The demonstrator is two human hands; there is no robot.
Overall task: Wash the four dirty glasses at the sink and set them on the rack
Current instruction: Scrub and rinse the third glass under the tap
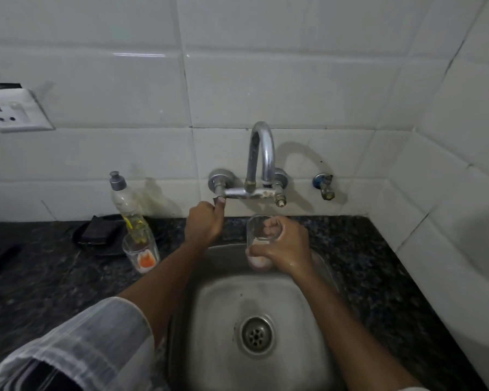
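My right hand (283, 248) grips a clear glass (255, 230) upright over the back of the steel sink (218, 300), just below the tap's spout (261, 153). Pale residue shows in the bottom of the glass. My left hand (205, 222) is curled round the tap's left handle (219, 197). No stream of water is visible. A second glass (141, 253) with orange residue stands on the dark counter left of the sink.
A bottle of dish liquid (127, 206) stands behind the second glass, beside a dark object in a black dish (98, 230). A wall socket (12, 112) is at the far left. A small blue valve (323, 184) juts from the tiles right of the tap.
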